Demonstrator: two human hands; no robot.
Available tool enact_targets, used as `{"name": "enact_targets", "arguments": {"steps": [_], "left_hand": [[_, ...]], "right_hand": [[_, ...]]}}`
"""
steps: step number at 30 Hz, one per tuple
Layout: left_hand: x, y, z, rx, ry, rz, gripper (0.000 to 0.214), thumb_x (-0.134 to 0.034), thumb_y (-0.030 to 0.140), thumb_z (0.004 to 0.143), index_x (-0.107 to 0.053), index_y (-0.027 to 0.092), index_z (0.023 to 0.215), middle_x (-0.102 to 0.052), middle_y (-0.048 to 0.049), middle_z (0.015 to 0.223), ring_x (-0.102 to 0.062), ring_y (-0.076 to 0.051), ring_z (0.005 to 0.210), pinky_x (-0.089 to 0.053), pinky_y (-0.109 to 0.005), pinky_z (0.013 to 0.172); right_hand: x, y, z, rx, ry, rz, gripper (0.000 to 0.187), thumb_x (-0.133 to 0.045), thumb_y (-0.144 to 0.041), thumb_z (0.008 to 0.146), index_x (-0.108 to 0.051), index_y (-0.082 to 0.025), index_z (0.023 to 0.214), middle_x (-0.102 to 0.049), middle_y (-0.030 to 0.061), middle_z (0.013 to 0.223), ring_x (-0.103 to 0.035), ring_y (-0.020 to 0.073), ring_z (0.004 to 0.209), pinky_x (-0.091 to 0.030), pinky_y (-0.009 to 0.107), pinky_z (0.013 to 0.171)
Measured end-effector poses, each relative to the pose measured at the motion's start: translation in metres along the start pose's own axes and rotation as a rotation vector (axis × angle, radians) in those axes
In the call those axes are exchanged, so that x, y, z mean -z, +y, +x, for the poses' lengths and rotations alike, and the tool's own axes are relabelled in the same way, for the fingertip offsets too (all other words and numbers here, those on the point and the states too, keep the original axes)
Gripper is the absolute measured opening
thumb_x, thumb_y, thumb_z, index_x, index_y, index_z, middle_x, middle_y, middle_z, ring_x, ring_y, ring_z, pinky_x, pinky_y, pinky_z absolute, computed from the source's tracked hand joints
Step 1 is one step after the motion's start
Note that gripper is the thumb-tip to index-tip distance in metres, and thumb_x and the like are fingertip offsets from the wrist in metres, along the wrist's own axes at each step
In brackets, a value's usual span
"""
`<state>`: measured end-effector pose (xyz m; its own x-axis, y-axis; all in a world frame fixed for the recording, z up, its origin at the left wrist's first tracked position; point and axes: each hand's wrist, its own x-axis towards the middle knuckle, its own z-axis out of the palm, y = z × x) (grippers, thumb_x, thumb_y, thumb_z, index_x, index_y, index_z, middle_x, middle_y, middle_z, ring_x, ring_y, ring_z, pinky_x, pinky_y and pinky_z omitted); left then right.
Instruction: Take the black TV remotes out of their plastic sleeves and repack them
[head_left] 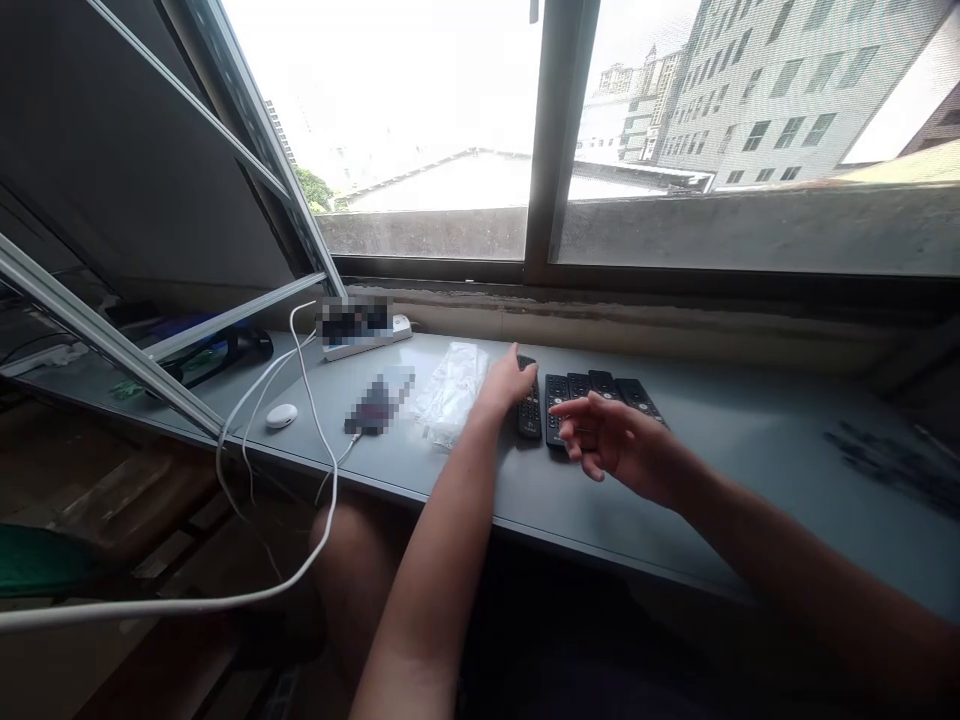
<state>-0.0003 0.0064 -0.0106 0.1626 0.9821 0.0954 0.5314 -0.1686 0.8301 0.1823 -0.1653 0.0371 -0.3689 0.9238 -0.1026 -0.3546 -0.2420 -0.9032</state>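
Note:
A black remote control (529, 415) lies lengthwise on the grey table, its buttons facing up. My left hand (508, 382) is at its far end, the thumb over the right edge and the fingers toward the left edge; part of the grip is hidden. Just right of it, several more black remote controls (556, 388) lie side by side in a row. In front of that row hovers my right hand (611, 438), palm turned left, fingers loosely bent and apart, with nothing in it. It covers the lower parts of some remotes.
Left of my left arm lies a clear plastic bag (451, 390). Farther left are a blurred-out device with a cable, a round white object (281, 416) and a white power strip (367, 340). White cables (330, 480) loop past the table's front edge. A metal frame (277, 190) leans at left.

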Motion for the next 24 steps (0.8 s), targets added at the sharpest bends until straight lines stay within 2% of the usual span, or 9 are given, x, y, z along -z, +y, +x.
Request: {"name": "enact_targets", "arguments": {"steps": [3, 6, 9, 13, 15, 19, 21, 24], "left_hand": [[-0.001, -0.001, -0.001, -0.067, 0.022, 0.101, 0.063, -0.069, 0.037, 0.099, -0.060, 0.016, 0.158, -0.079, -0.0200, 0.132, -0.072, -0.033, 0.132, -0.051, -0.043, 0.116], [0.000, -0.002, 0.000, -0.102, 0.012, 0.155, 0.047, -0.062, 0.030, 0.102, -0.072, 0.014, 0.145, -0.079, -0.0208, 0.135, -0.071, -0.033, 0.134, -0.049, -0.043, 0.119], [0.000, -0.002, 0.001, -0.122, 0.018, 0.193, 0.038, -0.059, 0.025, 0.102, -0.079, 0.013, 0.133, -0.078, -0.0217, 0.138, -0.071, -0.034, 0.135, -0.049, -0.043, 0.120], [-0.002, -0.004, 0.001, -0.213, 0.024, 0.200, 0.039, -0.061, 0.030, 0.104, -0.079, 0.013, 0.134, -0.074, -0.0216, 0.142, -0.069, -0.035, 0.136, -0.048, -0.045, 0.124], [-0.004, -0.004, 0.000, -0.279, -0.002, 0.186, 0.041, -0.062, 0.036, 0.105, -0.079, 0.015, 0.136, -0.070, -0.0202, 0.148, -0.067, -0.034, 0.140, -0.046, -0.044, 0.127], [-0.008, -0.003, -0.004, -0.392, -0.090, 0.178, 0.045, -0.061, 0.041, 0.106, -0.079, 0.018, 0.140, -0.066, -0.0174, 0.158, -0.059, -0.033, 0.151, -0.039, -0.042, 0.134], [-0.009, -0.001, -0.006, -0.418, -0.142, 0.190, 0.046, -0.063, 0.042, 0.106, -0.078, 0.018, 0.142, -0.065, -0.0170, 0.161, -0.055, -0.033, 0.156, -0.035, -0.043, 0.136], [-0.007, 0.002, -0.010, -0.462, -0.236, 0.235, 0.052, -0.067, 0.048, 0.103, -0.077, 0.021, 0.147, -0.063, -0.0134, 0.166, -0.047, -0.033, 0.164, -0.027, -0.042, 0.141]], "right_hand": [[0.001, 0.001, 0.001, 0.008, -0.003, -0.016, 0.038, -0.075, -0.054, 0.103, -0.088, -0.021, 0.116, -0.080, 0.0104, 0.097, -0.071, 0.0217, 0.077, -0.056, 0.029, 0.054], [-0.002, 0.003, 0.001, 0.070, 0.020, -0.125, 0.037, -0.078, -0.054, 0.101, -0.088, -0.022, 0.116, -0.079, 0.0105, 0.097, -0.072, 0.0225, 0.077, -0.058, 0.030, 0.056], [-0.006, 0.007, -0.003, 0.206, 0.047, -0.418, 0.036, -0.078, -0.054, 0.103, -0.086, -0.024, 0.121, -0.079, 0.0095, 0.096, -0.074, 0.0240, 0.079, -0.061, 0.034, 0.061], [-0.009, 0.018, -0.007, 0.486, 0.029, -0.909, 0.028, -0.078, -0.044, 0.105, -0.085, -0.031, 0.128, -0.080, 0.0082, 0.097, -0.072, 0.0258, 0.081, -0.064, 0.042, 0.073], [-0.009, 0.022, -0.006, 0.600, -0.029, -1.065, 0.026, -0.077, -0.037, 0.106, -0.085, -0.035, 0.130, -0.080, 0.0093, 0.102, -0.071, 0.0285, 0.087, -0.064, 0.047, 0.081], [-0.004, 0.015, -0.003, 0.701, -0.094, -1.170, 0.030, -0.074, -0.031, 0.108, -0.083, -0.037, 0.136, -0.083, 0.0114, 0.113, -0.072, 0.0352, 0.104, -0.063, 0.058, 0.096], [0.005, 0.005, -0.003, 0.723, -0.107, -1.240, 0.036, -0.078, -0.030, 0.106, -0.081, -0.038, 0.141, -0.083, 0.0113, 0.120, -0.070, 0.0388, 0.117, -0.059, 0.064, 0.106], [0.030, -0.007, -0.002, 0.718, -0.162, -1.357, 0.049, -0.084, -0.035, 0.102, -0.076, -0.040, 0.150, -0.081, 0.0091, 0.137, -0.063, 0.0427, 0.143, -0.051, 0.070, 0.121]]}}
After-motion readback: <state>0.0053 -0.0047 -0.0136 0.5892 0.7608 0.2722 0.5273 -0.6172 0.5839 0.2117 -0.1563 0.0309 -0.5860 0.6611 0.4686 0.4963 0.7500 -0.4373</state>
